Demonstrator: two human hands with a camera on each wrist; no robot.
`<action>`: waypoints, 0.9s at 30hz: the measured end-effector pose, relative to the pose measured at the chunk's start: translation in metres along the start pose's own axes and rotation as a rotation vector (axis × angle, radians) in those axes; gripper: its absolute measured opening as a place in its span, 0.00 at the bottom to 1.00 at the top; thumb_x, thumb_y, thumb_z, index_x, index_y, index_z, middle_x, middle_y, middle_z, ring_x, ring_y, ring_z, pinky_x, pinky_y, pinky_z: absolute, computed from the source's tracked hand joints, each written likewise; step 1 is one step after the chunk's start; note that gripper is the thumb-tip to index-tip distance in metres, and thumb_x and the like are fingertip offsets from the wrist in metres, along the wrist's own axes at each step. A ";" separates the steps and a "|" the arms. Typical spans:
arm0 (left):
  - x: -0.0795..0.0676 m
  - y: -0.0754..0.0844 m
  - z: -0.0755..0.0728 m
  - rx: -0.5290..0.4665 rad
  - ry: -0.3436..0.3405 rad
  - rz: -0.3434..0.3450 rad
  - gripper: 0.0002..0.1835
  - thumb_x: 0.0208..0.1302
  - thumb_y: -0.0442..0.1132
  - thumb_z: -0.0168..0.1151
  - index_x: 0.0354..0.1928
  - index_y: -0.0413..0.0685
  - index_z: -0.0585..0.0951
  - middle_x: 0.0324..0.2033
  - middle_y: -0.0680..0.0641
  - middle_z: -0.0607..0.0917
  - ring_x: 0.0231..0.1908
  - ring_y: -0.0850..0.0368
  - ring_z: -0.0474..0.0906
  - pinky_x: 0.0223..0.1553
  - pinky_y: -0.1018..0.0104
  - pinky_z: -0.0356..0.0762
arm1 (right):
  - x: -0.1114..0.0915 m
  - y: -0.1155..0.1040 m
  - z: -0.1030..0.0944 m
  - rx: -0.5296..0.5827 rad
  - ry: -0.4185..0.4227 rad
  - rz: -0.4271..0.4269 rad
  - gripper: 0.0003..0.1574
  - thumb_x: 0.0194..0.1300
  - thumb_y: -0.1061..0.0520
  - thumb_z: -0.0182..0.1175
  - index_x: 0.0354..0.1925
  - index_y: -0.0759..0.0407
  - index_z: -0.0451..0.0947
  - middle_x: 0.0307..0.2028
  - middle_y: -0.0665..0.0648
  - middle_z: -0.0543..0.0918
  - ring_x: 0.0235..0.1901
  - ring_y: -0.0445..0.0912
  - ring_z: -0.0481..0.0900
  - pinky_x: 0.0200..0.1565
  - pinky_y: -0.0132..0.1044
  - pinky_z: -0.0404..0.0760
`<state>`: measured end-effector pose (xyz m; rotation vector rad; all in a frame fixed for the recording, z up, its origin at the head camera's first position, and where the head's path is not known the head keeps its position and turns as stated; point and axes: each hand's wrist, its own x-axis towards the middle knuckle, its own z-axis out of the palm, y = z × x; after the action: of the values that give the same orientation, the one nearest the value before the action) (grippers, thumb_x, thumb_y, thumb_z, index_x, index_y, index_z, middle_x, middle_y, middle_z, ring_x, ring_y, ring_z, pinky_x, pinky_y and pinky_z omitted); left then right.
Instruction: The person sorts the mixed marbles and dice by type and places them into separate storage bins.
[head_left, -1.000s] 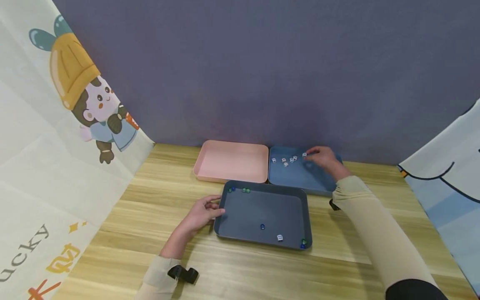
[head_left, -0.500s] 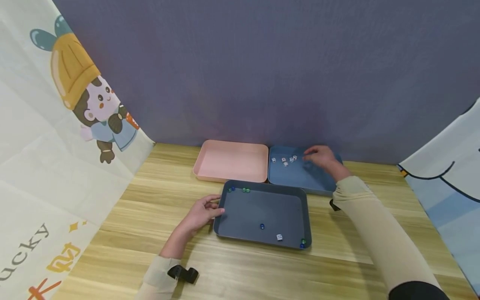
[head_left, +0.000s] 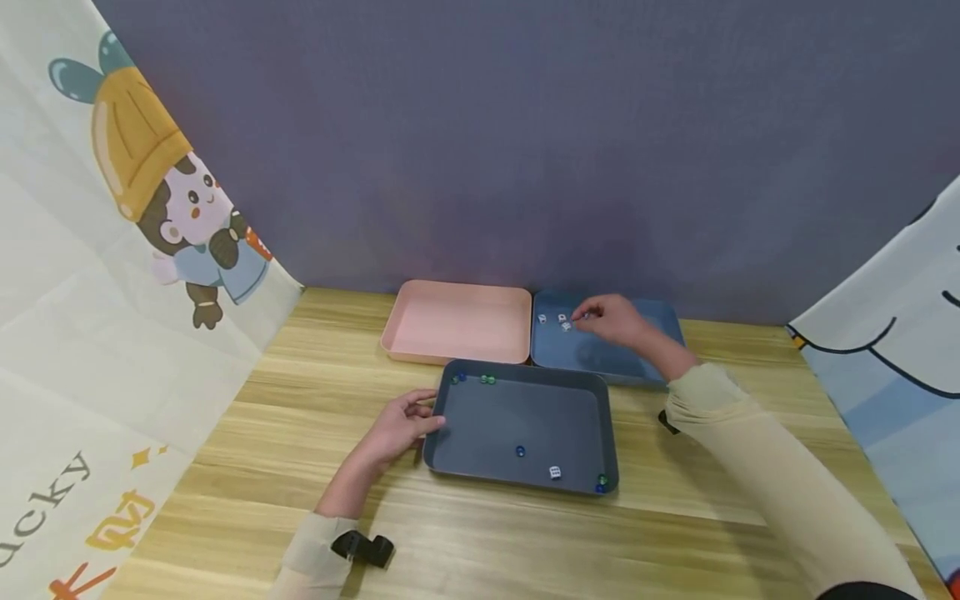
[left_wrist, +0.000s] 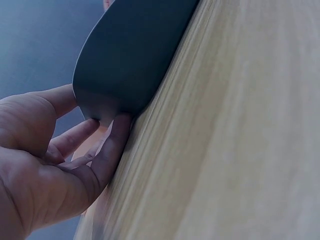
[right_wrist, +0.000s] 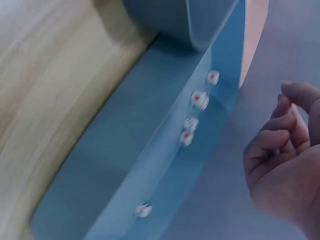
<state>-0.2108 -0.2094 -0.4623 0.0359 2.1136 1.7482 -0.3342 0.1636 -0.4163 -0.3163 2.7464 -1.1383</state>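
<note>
Several white dice (right_wrist: pixel 200 99) lie in the blue tray (head_left: pixel 630 358) at the back right. Above them hovers my right hand (head_left: pixel 611 321), its thumb and forefinger tips drawn together and the other fingers curled. Whether a die is pinched there I cannot tell; in the right wrist view none shows between the fingertips. My left hand (head_left: pixel 397 425) grips the left edge of the dark grey tray (head_left: pixel 517 367), thumb at the rim and fingers against the outer side wall in the left wrist view. One die (head_left: pixel 555 472) and some blue and green marbles (head_left: pixel 488 379) rest inside this tray.
A pink tray (head_left: pixel 457 325) stands beside the blue one, holding nothing visible. All three trays are close together on the wooden table (head_left: pixel 315 358). A grey-blue curtain (head_left: pixel 480 150) hangs behind them, with printed sheets (head_left: pixel 75 292) at both sides.
My right hand has moved left across the blue tray, from the rightmost die over to the clustered dice, hiding some of them. The left hand has kept its grip on the dark grey tray.
</note>
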 end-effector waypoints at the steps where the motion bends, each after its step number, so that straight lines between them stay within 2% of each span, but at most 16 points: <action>1: 0.000 0.000 0.000 -0.003 0.001 0.000 0.30 0.55 0.35 0.61 0.61 0.43 0.65 0.40 0.38 0.74 0.37 0.42 0.75 0.32 0.54 0.74 | -0.004 -0.006 0.003 -0.026 -0.017 -0.033 0.12 0.58 0.48 0.58 0.41 0.50 0.78 0.33 0.56 0.75 0.26 0.49 0.69 0.27 0.41 0.68; 4: 0.001 0.000 0.000 -0.010 0.002 0.002 0.29 0.55 0.34 0.61 0.60 0.43 0.65 0.39 0.38 0.74 0.36 0.42 0.75 0.32 0.54 0.75 | -0.017 -0.023 0.011 -0.108 -0.075 -0.170 0.08 0.58 0.52 0.58 0.38 0.48 0.78 0.27 0.52 0.76 0.22 0.47 0.70 0.25 0.39 0.69; 8: 0.000 0.000 0.000 -0.005 0.002 0.000 0.29 0.55 0.34 0.61 0.60 0.43 0.65 0.39 0.38 0.74 0.35 0.43 0.75 0.31 0.55 0.74 | -0.037 -0.041 0.024 -0.197 -0.171 -0.343 0.06 0.57 0.54 0.60 0.35 0.45 0.78 0.25 0.46 0.77 0.23 0.43 0.74 0.25 0.37 0.72; 12: 0.000 0.001 0.001 -0.012 0.001 -0.001 0.30 0.56 0.35 0.61 0.61 0.43 0.64 0.40 0.38 0.74 0.35 0.44 0.75 0.31 0.55 0.74 | -0.057 -0.057 0.037 -0.283 -0.252 -0.432 0.05 0.55 0.52 0.61 0.33 0.40 0.78 0.22 0.41 0.76 0.20 0.39 0.72 0.21 0.33 0.71; 18: 0.008 -0.007 -0.002 -0.022 0.002 -0.007 0.30 0.55 0.35 0.61 0.61 0.45 0.65 0.40 0.38 0.74 0.36 0.43 0.76 0.31 0.55 0.74 | -0.079 -0.070 0.052 -0.406 -0.364 -0.482 0.05 0.54 0.51 0.61 0.31 0.39 0.78 0.23 0.37 0.75 0.21 0.34 0.71 0.22 0.31 0.71; 23: 0.016 -0.021 -0.004 -0.041 0.015 -0.016 0.31 0.53 0.37 0.64 0.60 0.48 0.66 0.40 0.39 0.75 0.34 0.46 0.76 0.29 0.56 0.75 | -0.089 -0.068 0.064 -0.467 -0.456 -0.459 0.04 0.51 0.52 0.63 0.30 0.45 0.80 0.20 0.38 0.73 0.19 0.34 0.70 0.23 0.31 0.70; 27: 0.016 -0.021 -0.003 -0.038 0.025 -0.030 0.31 0.52 0.39 0.65 0.60 0.51 0.67 0.40 0.40 0.75 0.33 0.47 0.77 0.29 0.58 0.75 | -0.094 -0.063 0.070 -0.528 -0.505 -0.431 0.05 0.50 0.51 0.64 0.30 0.46 0.79 0.18 0.38 0.72 0.19 0.34 0.69 0.23 0.31 0.70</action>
<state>-0.2218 -0.2122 -0.4860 -0.0283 2.0870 1.7793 -0.2198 0.0958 -0.4150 -1.1269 2.5092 -0.2854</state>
